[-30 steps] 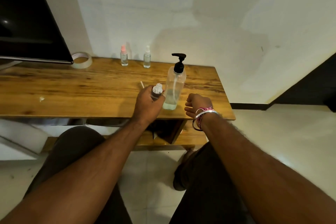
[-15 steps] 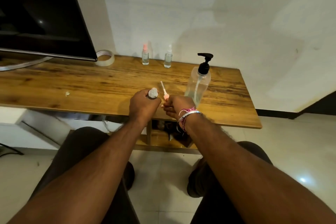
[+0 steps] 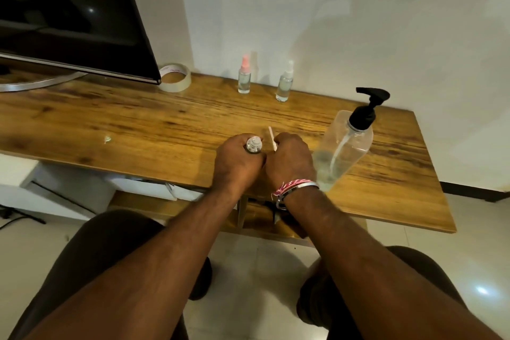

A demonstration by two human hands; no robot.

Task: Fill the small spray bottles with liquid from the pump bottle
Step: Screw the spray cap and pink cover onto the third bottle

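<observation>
Head view: left hand (image 3: 237, 163) has its fingers wrapped round an uncapped small spray bottle (image 3: 253, 145) at the desk (image 3: 138, 124) front edge; right hand (image 3: 289, 160) just beside it, fingers pinching the sprayer's dip tube (image 3: 272, 138). Pump bottle (image 3: 345, 146) stands close right, near empty. Two capped spray bottles (image 3: 244, 78) by the wall look filled; judging so, the last one awaits recapping.

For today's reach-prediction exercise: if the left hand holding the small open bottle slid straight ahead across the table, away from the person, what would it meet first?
Probably the pink-capped spray bottle at the wall. The left hand has bare wooden table ahead of it until there; the white-capped spray bottle stands slightly right. Depth from one view is uncertain.
</observation>
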